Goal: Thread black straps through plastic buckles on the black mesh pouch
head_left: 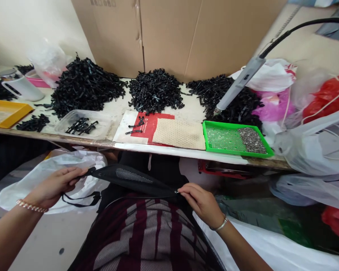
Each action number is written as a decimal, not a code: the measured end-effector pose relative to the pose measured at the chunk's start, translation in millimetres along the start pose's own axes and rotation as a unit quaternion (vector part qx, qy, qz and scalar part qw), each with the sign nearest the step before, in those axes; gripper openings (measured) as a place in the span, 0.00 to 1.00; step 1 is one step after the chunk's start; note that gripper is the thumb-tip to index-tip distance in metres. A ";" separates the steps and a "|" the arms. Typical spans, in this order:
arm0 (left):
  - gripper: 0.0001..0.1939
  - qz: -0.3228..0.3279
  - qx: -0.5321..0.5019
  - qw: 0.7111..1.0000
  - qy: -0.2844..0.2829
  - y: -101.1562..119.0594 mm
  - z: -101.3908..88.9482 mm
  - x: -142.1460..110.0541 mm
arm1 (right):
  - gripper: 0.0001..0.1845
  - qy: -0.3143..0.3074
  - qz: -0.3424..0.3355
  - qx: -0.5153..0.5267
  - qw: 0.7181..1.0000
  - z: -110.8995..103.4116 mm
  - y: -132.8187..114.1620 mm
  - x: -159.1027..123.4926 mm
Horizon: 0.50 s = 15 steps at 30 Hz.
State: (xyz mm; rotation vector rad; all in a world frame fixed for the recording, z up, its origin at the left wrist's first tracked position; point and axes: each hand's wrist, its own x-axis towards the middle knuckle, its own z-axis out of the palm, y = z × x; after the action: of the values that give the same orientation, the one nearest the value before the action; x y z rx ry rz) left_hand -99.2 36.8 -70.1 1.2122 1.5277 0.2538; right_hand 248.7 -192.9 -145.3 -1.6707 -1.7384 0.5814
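Stretched across my lap, below the table edge, is a long black pouch [135, 180] with a mesh panel and a thin strap, much like a waist bag. My left hand [60, 182] is closed in a pinch on the pouch's left end, and a loop of black strap hangs beneath it. At the other end, the fingers of my right hand [202, 201] pinch a small metal zipper pull [176, 192]. What the pouch contains, if anything, is hidden.
Piles of small black parts [155, 90] line the table's back. Along the front are a clear tray [101, 126], a beige textured pad [177, 132] and a green tray [238, 151] of small metal pieces. A grey powered screwdriver [238, 86] hangs at right on a cable.
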 end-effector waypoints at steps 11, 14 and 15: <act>0.28 0.207 0.397 0.890 0.078 24.9 9.2 -9.0 | 0.12 0.055 0.022 0.089 0.994 -1.4 2.1 55.2; 0.32 0.335 0.422 0.842 0.039 45.2 31.3 -5.4 | 0.12 0.028 -0.024 0.084 0.996 -8.3 -5.1 72.7; 0.31 0.380 0.412 0.828 0.002 51.6 42.8 -1.5 | 0.12 0.019 -0.045 0.082 0.995 -9.8 -8.3 77.8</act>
State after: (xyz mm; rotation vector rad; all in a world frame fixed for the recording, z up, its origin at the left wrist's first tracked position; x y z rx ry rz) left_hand -35.9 40.6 -48.2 2.5046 1.0756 0.0932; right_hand 251.6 -118.0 -121.2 -1.4731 -1.6827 0.6281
